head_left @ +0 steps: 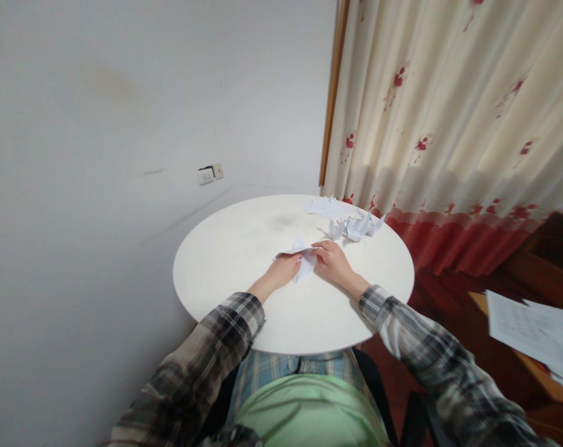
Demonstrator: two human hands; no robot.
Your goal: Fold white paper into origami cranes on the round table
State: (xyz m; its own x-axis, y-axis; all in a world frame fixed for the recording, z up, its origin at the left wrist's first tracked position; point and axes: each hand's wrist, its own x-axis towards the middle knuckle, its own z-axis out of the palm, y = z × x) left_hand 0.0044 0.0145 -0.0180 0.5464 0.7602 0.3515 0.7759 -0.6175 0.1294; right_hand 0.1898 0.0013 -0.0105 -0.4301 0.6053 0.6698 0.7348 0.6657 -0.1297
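A small piece of folded white paper (pixel 301 257) lies near the middle of the round white table (pixel 225 261). My left hand (pixel 283 270) grips its left side with curled fingers. My right hand (pixel 331 261) pinches its right side, the fingers pressed onto the paper. Both hands rest low on the tabletop, close together. Part of the paper is hidden under my fingers.
Several folded or crumpled white paper pieces (pixel 355 225) and a flat sheet (pixel 325 207) lie at the table's far right. A floral curtain (pixel 449 124) hangs behind. Printed sheets (pixel 532 332) sit on wooden furniture at right. A wall socket (pixel 209 174) is on the grey wall.
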